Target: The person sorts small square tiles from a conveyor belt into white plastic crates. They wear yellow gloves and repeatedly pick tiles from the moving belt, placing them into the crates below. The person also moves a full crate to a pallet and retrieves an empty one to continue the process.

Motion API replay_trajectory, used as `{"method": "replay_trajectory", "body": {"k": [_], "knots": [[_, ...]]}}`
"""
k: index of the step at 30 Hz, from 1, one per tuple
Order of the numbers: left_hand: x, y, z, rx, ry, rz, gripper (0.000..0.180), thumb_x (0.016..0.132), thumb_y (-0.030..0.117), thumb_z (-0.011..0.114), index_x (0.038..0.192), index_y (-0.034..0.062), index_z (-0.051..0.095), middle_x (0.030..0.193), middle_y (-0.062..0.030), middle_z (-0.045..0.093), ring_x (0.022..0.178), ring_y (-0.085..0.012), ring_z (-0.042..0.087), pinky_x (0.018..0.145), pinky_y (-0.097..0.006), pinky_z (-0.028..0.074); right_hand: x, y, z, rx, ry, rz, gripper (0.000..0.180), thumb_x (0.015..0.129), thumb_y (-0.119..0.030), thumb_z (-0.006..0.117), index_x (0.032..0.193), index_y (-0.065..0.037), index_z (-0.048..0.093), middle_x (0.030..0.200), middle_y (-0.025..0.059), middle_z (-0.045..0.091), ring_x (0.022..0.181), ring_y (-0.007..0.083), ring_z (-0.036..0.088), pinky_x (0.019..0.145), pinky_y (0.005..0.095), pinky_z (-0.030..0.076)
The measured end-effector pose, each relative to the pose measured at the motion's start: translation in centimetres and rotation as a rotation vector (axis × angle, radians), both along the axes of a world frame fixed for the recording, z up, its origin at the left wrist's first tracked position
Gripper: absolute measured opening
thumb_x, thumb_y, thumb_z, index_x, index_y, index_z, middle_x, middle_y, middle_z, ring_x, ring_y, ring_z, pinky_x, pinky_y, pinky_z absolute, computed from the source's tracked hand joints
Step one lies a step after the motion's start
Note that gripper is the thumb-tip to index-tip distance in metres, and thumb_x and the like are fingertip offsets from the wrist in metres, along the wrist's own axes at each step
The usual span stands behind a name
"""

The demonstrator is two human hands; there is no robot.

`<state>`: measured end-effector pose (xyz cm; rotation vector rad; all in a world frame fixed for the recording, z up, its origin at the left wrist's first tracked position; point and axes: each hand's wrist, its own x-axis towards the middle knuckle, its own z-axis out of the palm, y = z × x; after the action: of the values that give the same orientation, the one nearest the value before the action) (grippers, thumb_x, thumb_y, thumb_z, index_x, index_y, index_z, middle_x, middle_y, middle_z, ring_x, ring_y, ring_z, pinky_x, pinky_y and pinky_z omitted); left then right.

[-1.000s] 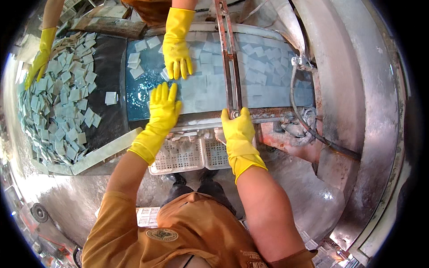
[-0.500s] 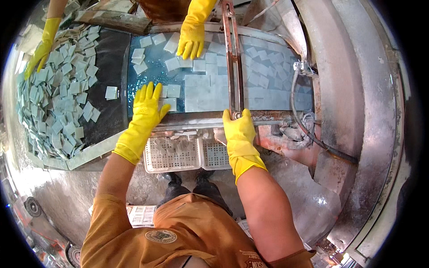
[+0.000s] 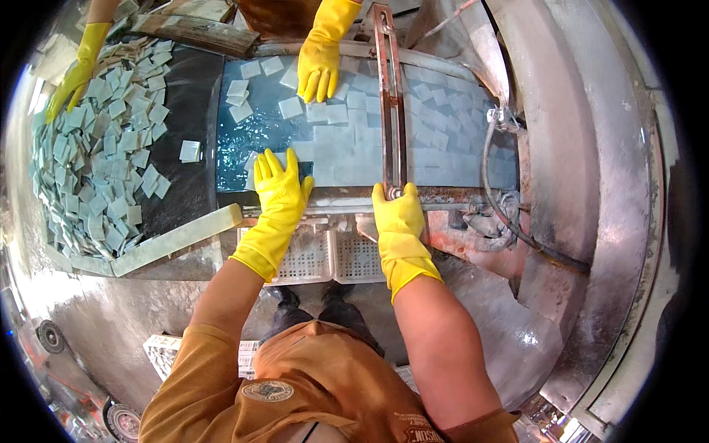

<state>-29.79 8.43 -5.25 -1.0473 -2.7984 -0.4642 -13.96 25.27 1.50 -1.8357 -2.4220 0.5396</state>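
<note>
My left hand (image 3: pixel 278 196), in a yellow rubber glove, lies flat with outstretched fingers on pale square tiles (image 3: pixel 336 153) at the near side of a wet blue belt (image 3: pixel 235 133). Some tiles under it are hidden. In a matching glove, my right hand (image 3: pixel 399 221) is closed around the near end of a slotted, rusty metal bar (image 3: pixel 391 103) that spans the belt. Tiles sit edge to edge left of the bar and more loosely toward the far side. Right of the bar, more tiles (image 3: pixel 439 140) cover the belt.
Opposite me, a co-worker's gloved hand (image 3: pixel 319 66) reaches over the far tiles; the other gloved hand (image 3: pixel 70 87) touches a big tile heap (image 3: pixel 111 170) at left. A pale strip (image 3: pixel 177 240) edges the black surface. White perforated crates (image 3: pixel 360 258) stand below; a hose (image 3: pixel 487 170) hangs right.
My left hand has moved right along the belt's near edge, onto the tiles. My right hand stays on the bar. The co-worker's hands have hardly moved.
</note>
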Motion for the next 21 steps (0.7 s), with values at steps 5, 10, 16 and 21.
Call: {"method": "replay_trajectory", "body": {"k": [5, 10, 16, 21], "knots": [[-3.8, -1.9, 1.6, 0.046, 0.000, -0.140, 0.063, 0.080, 0.027, 0.085, 0.136, 0.0074, 0.066, 0.126, -0.0194, 0.070, 0.113, -0.0438, 0.065, 0.108, -0.055, 0.047, -0.2, 0.1, 0.3, -0.021, 0.000, -0.009, 0.063, 0.086, -0.058, 0.075, 0.115, -0.003, 0.066, 0.109, 0.0242, 0.075, 0.101, 0.0454, 0.073, 0.086, 0.0531, 0.059], [-6.2, -2.9, 2.1, 0.058, -0.001, -0.245, 0.053, 0.078, 0.021, 0.085, 0.127, 0.0088, 0.070, 0.121, -0.0145, 0.074, 0.111, -0.0390, 0.068, 0.107, -0.054, 0.048, -0.2, 0.1, 0.2, -0.027, -0.004, -0.003, 0.062, 0.086, -0.057, 0.075, 0.115, -0.003, 0.066, 0.109, 0.0239, 0.076, 0.100, 0.0451, 0.074, 0.086, 0.0532, 0.059], [-5.5, -5.1, 1.5, 0.168, -0.019, -0.315, 0.048, 0.073, 0.013, 0.088, 0.120, 0.0095, 0.075, 0.124, -0.0144, 0.075, 0.120, -0.0409, 0.066, 0.114, -0.054, 0.045, -0.2, 0.1, 0.8, -0.090, 0.004, -0.016, 0.061, 0.087, -0.057, 0.075, 0.114, -0.003, 0.066, 0.110, 0.0231, 0.076, 0.101, 0.0446, 0.074, 0.086, 0.0536, 0.058], [-3.4, -2.7, 0.8, 0.122, -0.128, -0.321, 0.055, 0.072, 0.024, 0.092, 0.123, 0.0121, 0.075, 0.126, -0.0151, 0.073, 0.128, -0.0422, 0.061, 0.116, -0.055, 0.043, -0.5, -0.3, 1.2, -0.039, -0.011, -0.017, 0.060, 0.087, -0.057, 0.075, 0.114, -0.003, 0.066, 0.109, 0.0225, 0.076, 0.100, 0.0448, 0.074, 0.086, 0.0533, 0.059]]}}
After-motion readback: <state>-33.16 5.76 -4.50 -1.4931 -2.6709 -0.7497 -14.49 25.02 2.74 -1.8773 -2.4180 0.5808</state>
